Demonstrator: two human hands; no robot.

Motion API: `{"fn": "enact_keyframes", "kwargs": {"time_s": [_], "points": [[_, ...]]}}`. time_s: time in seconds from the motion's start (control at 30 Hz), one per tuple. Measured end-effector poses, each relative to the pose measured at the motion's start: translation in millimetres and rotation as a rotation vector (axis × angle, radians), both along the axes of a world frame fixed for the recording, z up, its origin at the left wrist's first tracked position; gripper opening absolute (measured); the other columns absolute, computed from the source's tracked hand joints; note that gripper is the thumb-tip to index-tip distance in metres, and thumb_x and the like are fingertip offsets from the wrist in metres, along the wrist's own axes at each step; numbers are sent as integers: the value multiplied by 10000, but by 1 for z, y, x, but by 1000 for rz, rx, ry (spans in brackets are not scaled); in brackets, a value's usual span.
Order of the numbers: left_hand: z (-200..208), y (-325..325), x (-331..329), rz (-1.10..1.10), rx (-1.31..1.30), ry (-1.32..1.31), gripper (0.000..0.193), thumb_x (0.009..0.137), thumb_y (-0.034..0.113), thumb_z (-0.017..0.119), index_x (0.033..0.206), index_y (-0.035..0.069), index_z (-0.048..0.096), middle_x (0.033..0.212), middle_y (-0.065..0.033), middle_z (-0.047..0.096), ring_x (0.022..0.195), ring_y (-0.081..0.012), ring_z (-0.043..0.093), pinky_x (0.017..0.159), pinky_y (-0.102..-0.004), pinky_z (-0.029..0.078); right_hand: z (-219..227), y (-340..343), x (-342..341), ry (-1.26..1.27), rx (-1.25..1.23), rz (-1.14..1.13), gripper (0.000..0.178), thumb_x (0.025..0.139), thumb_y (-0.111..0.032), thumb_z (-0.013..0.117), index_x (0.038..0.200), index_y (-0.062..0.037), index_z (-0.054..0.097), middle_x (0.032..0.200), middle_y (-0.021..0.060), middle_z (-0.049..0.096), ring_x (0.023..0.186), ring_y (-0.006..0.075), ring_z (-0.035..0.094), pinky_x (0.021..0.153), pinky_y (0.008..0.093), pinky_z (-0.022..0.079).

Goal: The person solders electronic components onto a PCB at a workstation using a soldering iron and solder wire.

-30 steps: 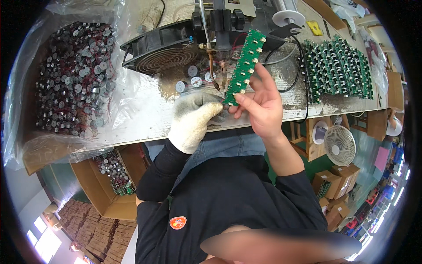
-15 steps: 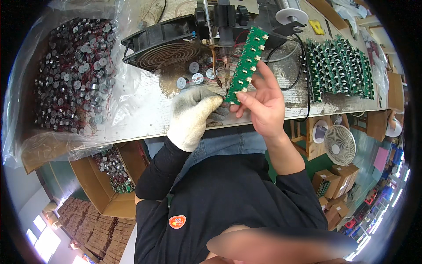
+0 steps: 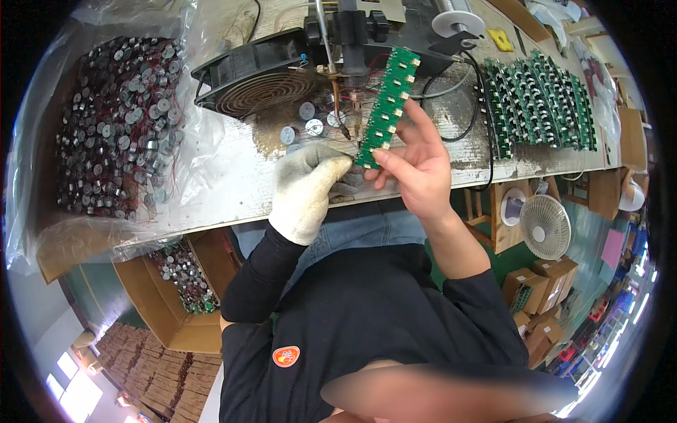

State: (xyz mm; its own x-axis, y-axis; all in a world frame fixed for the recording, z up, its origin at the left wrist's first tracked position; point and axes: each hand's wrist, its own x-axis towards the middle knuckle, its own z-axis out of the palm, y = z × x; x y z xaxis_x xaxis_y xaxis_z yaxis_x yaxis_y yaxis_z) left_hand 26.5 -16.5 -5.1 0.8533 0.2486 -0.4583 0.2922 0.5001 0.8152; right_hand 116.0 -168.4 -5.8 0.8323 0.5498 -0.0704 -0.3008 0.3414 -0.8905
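Green circuit board strip pinched in right hand; gloved left hand touching.

You see a bright, even picture. Light glares on the plastic bag at upper left. Edges bend round and go black. A blurry patch sits at the bottom.

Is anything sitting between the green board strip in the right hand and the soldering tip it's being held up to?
Nothing visible does. The right hand holds the green board strip upright just right of the soldering tip, with only open air between them. The gloved left hand touches the strip's lower end, below the tip.
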Motion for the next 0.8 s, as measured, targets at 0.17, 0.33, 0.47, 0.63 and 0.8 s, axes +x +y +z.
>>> {"fn": "enact_keyframes", "kwargs": {"time_s": [0.17, 0.33, 0.47, 0.63, 0.8], "points": [[13, -4, -1, -99, 199, 47, 203, 869, 119, 605, 1004, -33, 603, 881, -112, 650, 736, -156, 625, 654, -258, 499, -3, -12, 6, 55, 25, 43, 746, 834, 119, 583, 1471, -70, 243, 1136, 187, 563, 689, 222, 674, 506, 267, 542], [12, -25, -28, 48, 1013, -111, 288, 729, 57, 767, 965, -11, 617, 786, -81, 649, 633, -109, 593, 611, -242, 485, 3, -39, 3, 188, 17, 124, 751, 813, 111, 587, 1444, -61, 220, 1113, 193, 564, 643, 238, 668, 467, 277, 533], [13, -36, -35, 43, 1373, -427, 314, 634, 50, 807, 885, 53, 617, 784, -89, 613, 679, -270, 594, 666, -346, 482, 13, -65, -29, 157, -28, 77, 756, 792, 105, 611, 1396, -58, 188, 1089, 198, 563, 622, 243, 663, 449, 280, 529], [15, -50, -21, 178, 1462, -685, 366, 617, 153, 746, 975, 141, 667, 948, -62, 630, 851, -288, 611, 730, -402, 493, 36, -67, -76, -15, -63, 110, 727, 742, 99, 688, 1331, -32, 281, 1076, 121, 581, 831, 135, 614, 659, 237, 482], [23, -58, -43, 245, 640, -624, 286, 605, -8, 745, 871, 46, 654, 893, -91, 644, 838, -282, 623, 709, -337, 504, 30, -67, -58, -374, -11, -213, 296, 894, -6, 532, 1187, 24, 500, 1035, 94, 595, 876, 126, 562, 745, 227, 455]]}}
